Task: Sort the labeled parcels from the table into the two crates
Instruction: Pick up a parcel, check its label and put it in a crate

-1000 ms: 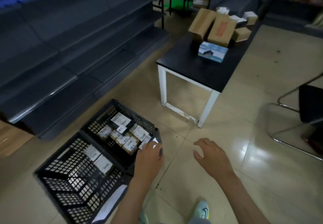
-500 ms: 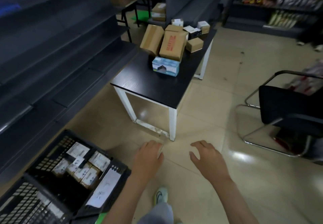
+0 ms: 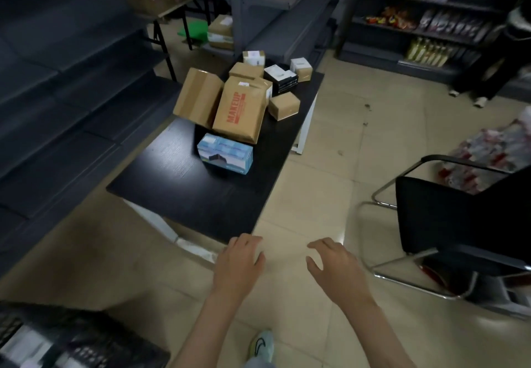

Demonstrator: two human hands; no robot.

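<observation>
A black table (image 3: 184,183) with white legs carries several parcels. Nearest me is a light blue box (image 3: 225,153). Behind it leans a brown carton marked MAKEUP (image 3: 240,110) and a plain brown carton (image 3: 197,96). Small brown and white boxes (image 3: 284,105) and a black box (image 3: 281,78) lie further back. My left hand (image 3: 240,264) and my right hand (image 3: 333,267) hover above the floor just short of the table's near corner, both empty with relaxed fingers. A corner of a black crate (image 3: 86,336) shows at bottom left.
Grey shelving (image 3: 57,80) runs along the left. A black chair (image 3: 459,224) with a chrome frame stands right of me. Stocked shelves (image 3: 431,31) line the back wall, where a person's legs (image 3: 482,80) show. My shoe (image 3: 261,344) is on the tiled floor.
My view has swung up from the crates to the table, which is now closer. My left hand left the crate and both hands moved toward the table, empty.
</observation>
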